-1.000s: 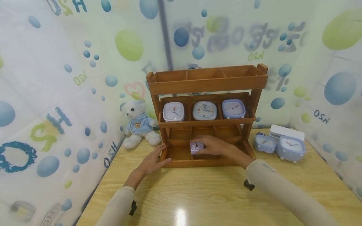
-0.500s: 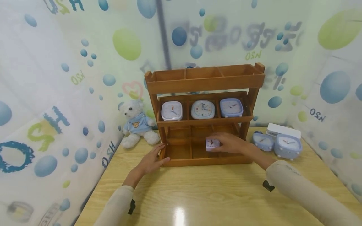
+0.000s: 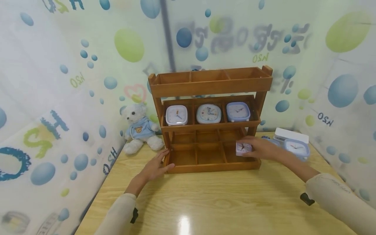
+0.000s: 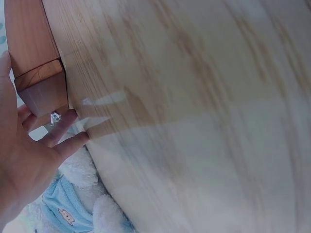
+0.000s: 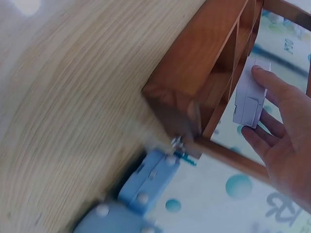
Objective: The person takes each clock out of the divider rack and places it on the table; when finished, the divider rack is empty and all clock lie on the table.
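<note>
A small pale-lilac square alarm clock (image 3: pixel 241 149) is pinched between the thumb and fingers of my right hand (image 3: pixel 262 148), in front of the bottom tier's right-hand compartment. In the right wrist view the clock's plain side (image 5: pixel 250 94) shows, with the thumb on one edge and fingertips on another. My left hand (image 3: pixel 152 166) rests its extended fingers against the lower left end of the brown wooden three-tier rack (image 3: pixel 205 168). The left wrist view shows its spread fingers (image 4: pixel 60 128) beside the rack's corner.
Three larger clocks, white (image 3: pixel 176 115), light blue (image 3: pixel 209 114) and periwinkle (image 3: pixel 238 111), sit in the middle tier. Blue clocks (image 3: pixel 296 148) and a white box (image 3: pixel 291 134) stand right of the rack. A white teddy bear (image 3: pixel 138 129) sits at its left.
My right hand has carried the lilac clock rightward from the bottom tier's middle to its right compartment, now partly covering the blue clocks. The left hand has stayed at the rack's left end.
</note>
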`<action>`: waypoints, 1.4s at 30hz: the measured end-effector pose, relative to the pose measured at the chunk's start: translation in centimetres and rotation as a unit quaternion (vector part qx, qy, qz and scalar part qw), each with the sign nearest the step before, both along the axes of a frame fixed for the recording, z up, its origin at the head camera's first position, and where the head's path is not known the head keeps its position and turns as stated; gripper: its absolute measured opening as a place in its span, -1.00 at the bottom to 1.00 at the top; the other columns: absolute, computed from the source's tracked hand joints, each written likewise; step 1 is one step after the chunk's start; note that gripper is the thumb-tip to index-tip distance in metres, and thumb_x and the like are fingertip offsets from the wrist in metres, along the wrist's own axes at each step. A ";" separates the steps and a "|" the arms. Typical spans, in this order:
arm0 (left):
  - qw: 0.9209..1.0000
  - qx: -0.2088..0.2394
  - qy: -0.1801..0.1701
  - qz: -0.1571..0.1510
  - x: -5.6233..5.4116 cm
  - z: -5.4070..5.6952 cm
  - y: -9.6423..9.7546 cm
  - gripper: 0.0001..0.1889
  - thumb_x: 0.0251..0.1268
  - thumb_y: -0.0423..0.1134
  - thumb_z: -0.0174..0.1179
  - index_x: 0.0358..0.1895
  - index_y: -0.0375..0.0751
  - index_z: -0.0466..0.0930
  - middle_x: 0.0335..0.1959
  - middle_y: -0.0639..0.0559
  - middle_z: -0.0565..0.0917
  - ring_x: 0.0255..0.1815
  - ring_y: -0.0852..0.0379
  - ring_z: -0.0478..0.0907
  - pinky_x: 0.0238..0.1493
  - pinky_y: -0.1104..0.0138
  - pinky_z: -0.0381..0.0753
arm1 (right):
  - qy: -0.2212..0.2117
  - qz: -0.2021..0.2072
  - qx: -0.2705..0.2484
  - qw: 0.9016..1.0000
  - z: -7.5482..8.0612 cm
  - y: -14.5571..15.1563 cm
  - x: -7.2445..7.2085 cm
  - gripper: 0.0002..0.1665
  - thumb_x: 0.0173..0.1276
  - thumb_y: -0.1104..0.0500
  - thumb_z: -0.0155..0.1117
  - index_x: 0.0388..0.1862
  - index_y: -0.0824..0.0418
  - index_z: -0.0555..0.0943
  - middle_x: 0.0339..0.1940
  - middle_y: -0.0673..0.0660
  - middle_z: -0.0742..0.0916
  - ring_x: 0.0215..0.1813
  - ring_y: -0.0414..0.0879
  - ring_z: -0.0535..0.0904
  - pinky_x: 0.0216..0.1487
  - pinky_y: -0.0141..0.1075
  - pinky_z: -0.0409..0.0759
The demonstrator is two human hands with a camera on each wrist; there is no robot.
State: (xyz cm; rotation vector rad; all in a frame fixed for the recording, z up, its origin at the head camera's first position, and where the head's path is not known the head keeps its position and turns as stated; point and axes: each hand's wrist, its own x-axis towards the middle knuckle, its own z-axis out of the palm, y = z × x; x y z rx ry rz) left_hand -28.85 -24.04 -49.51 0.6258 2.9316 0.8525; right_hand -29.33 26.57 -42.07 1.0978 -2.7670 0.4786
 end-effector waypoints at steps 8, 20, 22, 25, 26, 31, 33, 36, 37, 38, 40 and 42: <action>1.000 0.005 -0.001 0.000 0.1 -0.1 0.0 -0.08 0.44 0.31 0.19 0.65 -0.17 0.16 0.69 -0.05 0.12 0.51 -0.25 0.34 0.48 -0.17 0.30 | 0.009 -0.019 -0.009 1.000 0.6 4.0 1.9 -0.33 0.34 0.03 0.55 0.35 0.27 0.62 0.24 0.27 0.69 0.19 0.21 0.65 0.11 0.11 0.65; 1.000 -0.003 0.000 -0.002 -0.1 -0.3 0.2 -0.10 0.46 0.30 0.17 0.65 -0.17 0.15 0.69 -0.08 0.11 0.48 -0.28 0.38 0.45 -0.20 0.32 | 0.101 -0.025 0.005 0.995 -1.0 9.2 3.9 -0.35 0.07 0.10 0.72 0.16 0.19 0.71 0.01 0.19 0.79 -0.05 0.13 0.75 -0.13 -0.03 0.72; 1.000 -0.003 0.003 -0.001 -0.1 -0.3 0.1 -0.10 0.46 0.30 0.16 0.65 -0.17 0.15 0.69 -0.08 0.11 0.46 -0.28 0.40 0.44 -0.20 0.33 | 0.104 -0.027 0.005 0.994 -1.3 9.8 4.1 -0.34 0.02 0.09 0.74 0.13 0.17 0.73 -0.04 0.14 0.81 -0.10 0.06 0.75 -0.16 -0.10 0.71; 1.000 -0.003 0.006 0.001 -0.1 -0.4 0.1 -0.10 0.46 0.30 0.16 0.65 -0.18 0.14 0.69 -0.08 0.10 0.44 -0.28 0.42 0.44 -0.21 0.33 | 0.086 -0.041 0.006 0.995 -1.5 10.7 4.7 -0.35 0.01 0.07 0.75 0.12 0.16 0.73 -0.07 0.08 0.81 -0.13 -0.04 0.72 -0.18 -0.18 0.68; 1.000 -0.004 0.007 0.000 -0.1 -0.4 0.1 -0.10 0.47 0.30 0.15 0.65 -0.18 0.14 0.69 -0.08 0.10 0.44 -0.28 0.43 0.44 -0.21 0.34 | 0.079 -0.048 0.007 0.996 -1.6 11.0 4.9 -0.35 0.02 0.06 0.74 0.12 0.15 0.73 -0.07 0.07 0.80 -0.14 -0.08 0.71 -0.19 -0.20 0.68; 1.000 -0.001 0.010 -0.002 -0.1 -0.4 0.0 -0.09 0.47 0.30 0.16 0.65 -0.18 0.13 0.69 -0.07 0.09 0.40 -0.24 0.48 0.42 -0.19 0.37 | 0.057 -0.070 0.015 0.996 -2.1 12.3 5.7 -0.36 0.07 0.02 0.72 0.12 0.17 0.73 -0.05 0.07 0.80 -0.12 -0.05 0.70 -0.17 -0.18 0.68; 1.000 -0.003 0.015 -0.003 -0.2 -0.5 0.0 -0.09 0.47 0.30 0.16 0.65 -0.18 0.13 0.69 -0.07 0.09 0.38 -0.23 0.50 0.42 -0.18 0.38 | 0.055 -0.081 0.020 0.995 -2.3 12.8 5.9 -0.36 0.08 0.00 0.71 0.13 0.17 0.73 -0.04 0.10 0.80 -0.10 -0.01 0.71 -0.16 -0.17 0.68; 1.000 -0.004 0.021 -0.006 -0.3 -0.5 0.1 -0.09 0.47 0.30 0.15 0.65 -0.20 0.14 0.69 -0.08 0.09 0.40 -0.24 0.48 0.42 -0.17 0.38 | 0.058 -0.095 0.021 0.994 -2.6 13.3 6.2 -0.34 0.06 -0.02 0.72 0.13 0.16 0.73 -0.03 0.12 0.80 -0.09 0.00 0.72 -0.18 -0.17 0.68; 1.000 -0.005 0.022 -0.006 -0.3 -0.5 0.0 -0.09 0.47 0.30 0.15 0.65 -0.20 0.14 0.69 -0.08 0.09 0.41 -0.25 0.47 0.42 -0.18 0.38 | 0.061 -0.097 0.020 0.993 -2.7 13.4 6.3 -0.33 0.05 -0.01 0.73 0.14 0.15 0.73 -0.02 0.12 0.80 -0.10 -0.01 0.72 -0.19 -0.18 0.68; 1.000 -0.005 0.023 -0.006 -0.3 -0.5 0.0 -0.09 0.47 0.30 0.15 0.65 -0.20 0.14 0.69 -0.08 0.09 0.42 -0.25 0.46 0.42 -0.18 0.38 | 0.064 -0.097 0.020 0.993 -2.8 13.5 6.4 -0.32 0.04 -0.02 0.74 0.14 0.14 0.73 -0.02 0.13 0.80 -0.11 -0.02 0.72 -0.20 -0.19 0.67; 1.000 -0.006 0.022 -0.007 -0.3 -0.5 0.0 -0.09 0.47 0.30 0.15 0.65 -0.20 0.14 0.69 -0.08 0.09 0.43 -0.26 0.45 0.42 -0.19 0.37 | 0.076 -0.094 0.011 0.993 -3.0 13.6 6.7 -0.30 -0.01 0.01 0.76 0.13 0.13 0.73 -0.04 0.14 0.81 -0.15 -0.05 0.72 -0.25 -0.23 0.66; 1.000 -0.008 0.021 -0.007 -0.3 -0.5 -0.1 -0.09 0.47 0.31 0.15 0.65 -0.20 0.14 0.69 -0.07 0.09 0.42 -0.26 0.45 0.42 -0.20 0.37 | 0.084 -0.087 0.007 0.993 -3.2 13.6 6.9 -0.28 -0.05 0.02 0.77 0.13 0.13 0.72 -0.04 0.16 0.81 -0.19 -0.08 0.71 -0.30 -0.26 0.63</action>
